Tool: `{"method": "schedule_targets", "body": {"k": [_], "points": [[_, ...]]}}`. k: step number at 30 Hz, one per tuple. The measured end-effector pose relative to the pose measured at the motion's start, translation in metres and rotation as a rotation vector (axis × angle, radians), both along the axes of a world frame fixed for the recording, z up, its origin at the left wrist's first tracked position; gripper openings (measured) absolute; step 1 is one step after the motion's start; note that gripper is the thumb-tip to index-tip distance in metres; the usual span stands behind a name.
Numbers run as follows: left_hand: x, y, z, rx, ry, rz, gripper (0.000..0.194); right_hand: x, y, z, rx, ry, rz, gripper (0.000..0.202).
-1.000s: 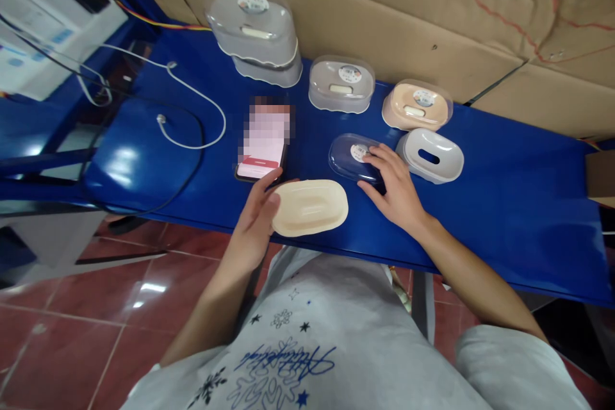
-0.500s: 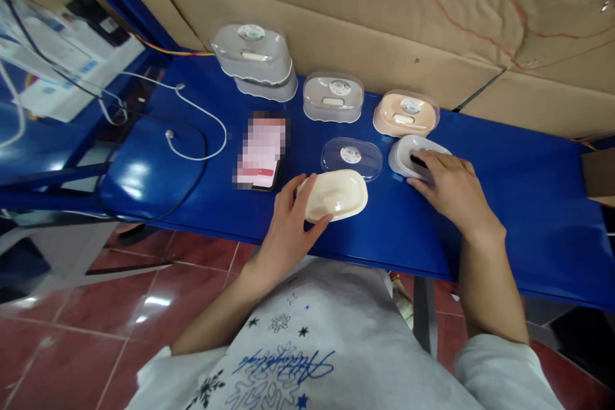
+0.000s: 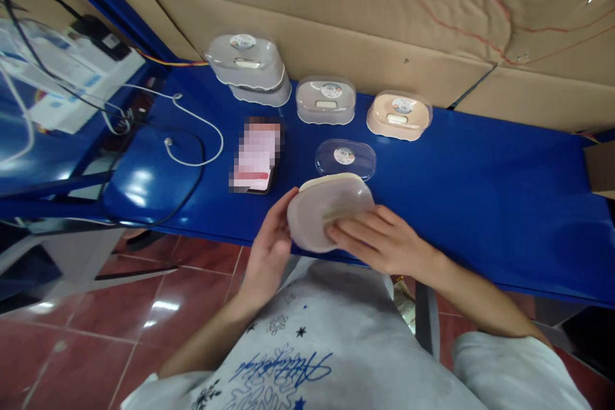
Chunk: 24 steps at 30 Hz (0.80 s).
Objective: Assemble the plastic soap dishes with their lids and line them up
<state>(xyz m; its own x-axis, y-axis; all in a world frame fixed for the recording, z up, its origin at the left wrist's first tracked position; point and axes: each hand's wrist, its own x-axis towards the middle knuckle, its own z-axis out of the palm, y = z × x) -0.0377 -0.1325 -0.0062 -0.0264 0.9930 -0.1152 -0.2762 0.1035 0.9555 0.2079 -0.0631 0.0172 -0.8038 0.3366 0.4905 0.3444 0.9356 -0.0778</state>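
With its fingers closed on the rim, my right hand (image 3: 384,237) grips a grey oval plastic shell (image 3: 312,211) near the bench's front edge. A cream oval plastic dish (image 3: 314,183) shows only as a thin rim behind the shell; the rest is hidden. My left hand (image 3: 273,243) is curled at the left end of both pieces, holding them where they meet, its fingers partly covered. Just beyond lies a clear oval cover (image 3: 353,166) with a round label.
Behind stand a stack of grey oval boxes (image 3: 247,64), a single grey box (image 3: 325,104) and a peach box (image 3: 398,118), with clear covers. A phone (image 3: 257,154) lies left on the blue bench (image 3: 480,205), near a white cable (image 3: 218,141). Cardboard (image 3: 288,19) lines the back.
My right hand has brought the grey shell from the right to the cream dish and tilted it. My left hand has shifted slightly left and down.
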Motion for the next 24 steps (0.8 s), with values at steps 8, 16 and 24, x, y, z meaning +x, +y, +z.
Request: {"method": "schedule_targets", "body": {"k": [8,16,24], "points": [[-0.021,-0.004,0.000,-0.460,-0.540,-0.022,0.065,0.008,0.020,-0.022,-0.199,0.017,-0.040,0.064],[-0.079,-0.025,-0.006,-0.466,-0.551,0.202,0.067,0.000,0.019,-0.037,-0.315,-0.201,-0.018,0.072],[-0.087,-0.037,-0.017,-0.488,-0.731,0.051,0.064,0.007,0.020,-0.026,-0.269,0.172,-0.171,0.031]]}}
